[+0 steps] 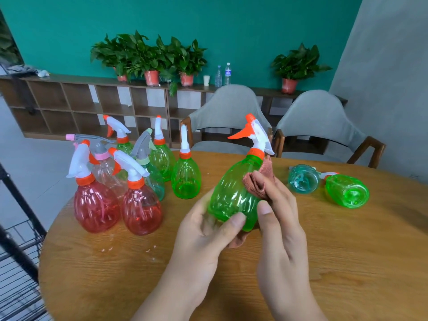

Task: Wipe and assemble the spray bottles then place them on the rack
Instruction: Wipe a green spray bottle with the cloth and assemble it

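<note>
My left hand [208, 230] grips the base of a green spray bottle [234, 193] tilted over the table, its white and orange trigger head [254, 135] screwed on and pointing up and left. My right hand [278, 205] holds a folded pink-brown cloth [254, 181] against the bottle's right side. Several assembled bottles stand at the left: two red ones [97, 205] [141, 209] in front, green ones [185, 177] and a clear one behind. A teal bottle [303, 179] and a green bottle [347, 191] lie on their sides at the right.
The round wooden table [347, 262] carries everything. A black wire rack [18, 251] stands at the lower left beside the table. Two grey chairs [231, 112] sit behind the table, with a low shelf of potted plants along the far wall.
</note>
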